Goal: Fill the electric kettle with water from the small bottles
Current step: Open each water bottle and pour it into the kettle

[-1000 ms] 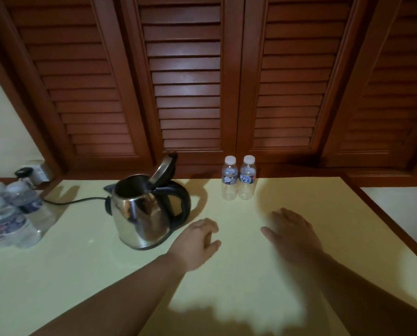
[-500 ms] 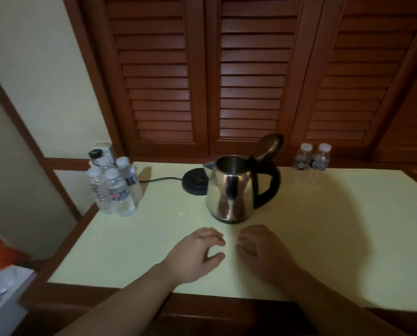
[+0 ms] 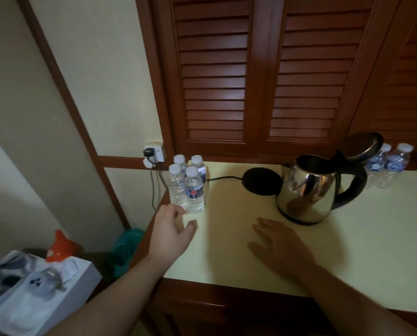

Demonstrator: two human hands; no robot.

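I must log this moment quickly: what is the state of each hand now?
Left hand: open, fingers spread close to the front bottles, holding nothing.
Right hand: open, flat over the table, holding nothing.

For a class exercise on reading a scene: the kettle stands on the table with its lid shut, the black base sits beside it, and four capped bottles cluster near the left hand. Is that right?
Not quite. The head view shows the kettle with its lid open, tipped back over the handle. The rest holds: base beside it, four capped bottles near the left hand.

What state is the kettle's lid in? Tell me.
Open. The lid is tipped up and back above the handle, and the kettle mouth shows as a dark opening. Water level inside: cannot tell.
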